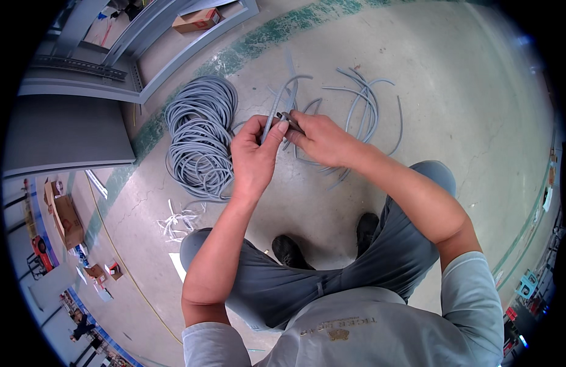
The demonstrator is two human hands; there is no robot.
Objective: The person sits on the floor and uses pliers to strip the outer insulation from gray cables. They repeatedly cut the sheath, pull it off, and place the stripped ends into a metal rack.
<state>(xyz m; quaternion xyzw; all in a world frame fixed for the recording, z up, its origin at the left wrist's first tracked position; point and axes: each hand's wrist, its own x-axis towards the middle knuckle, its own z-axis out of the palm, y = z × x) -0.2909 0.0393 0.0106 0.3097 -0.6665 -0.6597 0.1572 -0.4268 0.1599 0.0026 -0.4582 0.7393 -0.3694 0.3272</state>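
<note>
My left hand [255, 153] is closed around a length of grey cable [274, 109], its thumb pressed near the cable beside the tool. My right hand [324, 140] grips a small dark hand tool [291, 122], whose head meets the cable at the left fingertips. Fingers cover most of this tool, so its exact kind is hidden. Just left of my hands, a large coil of grey cable [200, 137] lies in overlapping loops on the floor. Loose cut lengths of grey cable [371, 113] are spread beyond and to the right of my hands.
A grey metal cabinet frame [69, 131] stands at the upper left, with a small cardboard box [196, 21] in it. White scraps [178, 220] lie by my left knee. A yellow line [121, 260] runs along the floor past an open carton [67, 217].
</note>
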